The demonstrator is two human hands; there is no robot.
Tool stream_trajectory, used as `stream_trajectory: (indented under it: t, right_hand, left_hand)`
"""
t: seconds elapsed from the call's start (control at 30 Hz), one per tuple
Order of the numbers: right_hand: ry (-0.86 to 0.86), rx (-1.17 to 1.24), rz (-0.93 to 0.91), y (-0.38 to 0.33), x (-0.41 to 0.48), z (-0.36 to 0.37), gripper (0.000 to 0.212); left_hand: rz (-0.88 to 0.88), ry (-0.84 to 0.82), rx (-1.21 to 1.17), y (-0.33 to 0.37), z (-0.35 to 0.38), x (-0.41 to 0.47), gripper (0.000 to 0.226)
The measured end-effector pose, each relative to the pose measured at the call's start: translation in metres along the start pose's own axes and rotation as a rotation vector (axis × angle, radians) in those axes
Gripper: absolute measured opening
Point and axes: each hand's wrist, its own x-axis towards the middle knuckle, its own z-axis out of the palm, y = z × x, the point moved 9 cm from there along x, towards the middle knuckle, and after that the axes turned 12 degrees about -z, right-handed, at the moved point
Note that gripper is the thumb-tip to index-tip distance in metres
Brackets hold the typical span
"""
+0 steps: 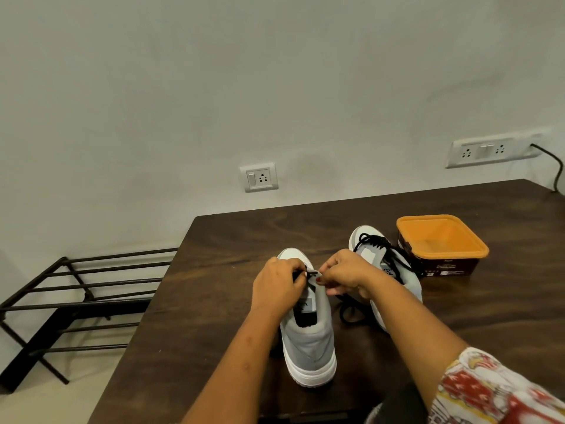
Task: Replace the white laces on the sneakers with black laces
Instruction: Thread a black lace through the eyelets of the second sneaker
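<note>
Pinching black lace (pixel 309 274) over grey sneaker (pixel 308 347): left hand (pixel 276 286), right hand (pixel 345 275).

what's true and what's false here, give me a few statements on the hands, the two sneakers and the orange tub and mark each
1. The left hand and the right hand both pinch the black lace over the near sneaker. True.
2. The far sneaker has white laces. False: it is laced in black.
3. The orange-rimmed tub stands to the right of the far sneaker. True.
4. The near sneaker lies on its side. False: it stands upright on its sole, heel toward the camera.
5. The metal rack stands on the table. False: it is on the floor, left of the table.
</note>
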Motion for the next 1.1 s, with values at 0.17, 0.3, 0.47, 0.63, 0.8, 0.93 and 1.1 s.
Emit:
stream_trajectory:
  t: [0.17, 0.3, 0.47, 0.63, 0.8, 0.93, 1.1]
  right_hand:
    - [-0.011, 0.006, -0.001, 0.0, 0.0, 0.001, 0.008]
    - [-0.011, 0.022, 0.004, 0.0, 0.0, 0.0, 0.006]
    - [-0.017, 0.038, 0.009, -0.001, -0.001, 0.001, 0.005]
    - [-0.022, 0.042, 0.005, -0.001, -0.003, 0.001, 0.014]
    - [-0.055, 0.024, -0.007, -0.002, -0.003, 0.002, 0.016]
    - [-0.093, 0.091, -0.004, -0.001, -0.004, 0.005, 0.019]
    - [-0.018, -0.008, -0.008, 0.007, 0.002, 0.004, 0.02]
  left_hand:
    - [0.058, -0.009, 0.003, 0.008, 0.002, -0.003, 0.021]
    - [0.065, 0.003, 0.013, 0.01, 0.0, -0.002, 0.02]
    - [0.087, 0.008, 0.053, 0.011, -0.002, -0.005, 0.022]
    - [0.121, 0.057, 0.132, 0.02, -0.004, -0.009, 0.022]
    - [0.16, 0.081, 0.2, 0.028, -0.003, -0.01, 0.026]
    - [0.159, 0.08, 0.207, 0.027, 0.0, -0.008, 0.026]
    - [0.149, 0.074, 0.184, 0.025, 0.001, -0.008, 0.024]
